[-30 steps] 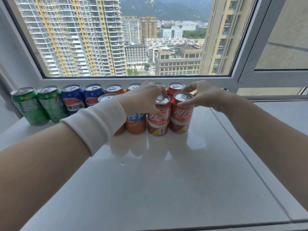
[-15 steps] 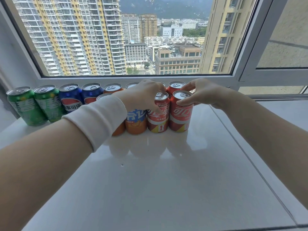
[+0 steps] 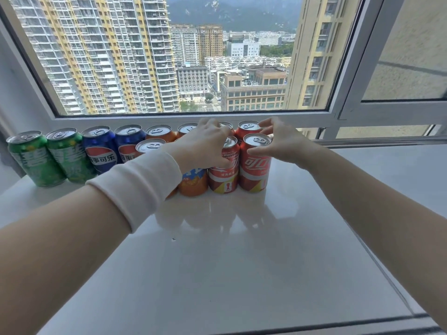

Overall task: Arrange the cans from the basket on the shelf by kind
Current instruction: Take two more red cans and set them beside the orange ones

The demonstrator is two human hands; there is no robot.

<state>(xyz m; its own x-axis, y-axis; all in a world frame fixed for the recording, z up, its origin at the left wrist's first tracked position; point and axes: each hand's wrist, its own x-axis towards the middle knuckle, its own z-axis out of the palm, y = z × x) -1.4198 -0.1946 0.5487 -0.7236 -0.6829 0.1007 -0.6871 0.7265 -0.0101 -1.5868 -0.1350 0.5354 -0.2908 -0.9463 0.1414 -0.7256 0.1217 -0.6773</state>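
Now left hand (image 3: pixel 205 146) fingers curled around red can (image 3: pixel 223 169); right hand (image 3: pixel 280 141) fingers spread, thumb touching neighbouring can (image 3: pixel 255 165).

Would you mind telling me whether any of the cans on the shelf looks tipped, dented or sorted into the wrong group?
Nothing stands out: the green cans, blue cans, orange cans and red cans stand upright, grouped by colour.
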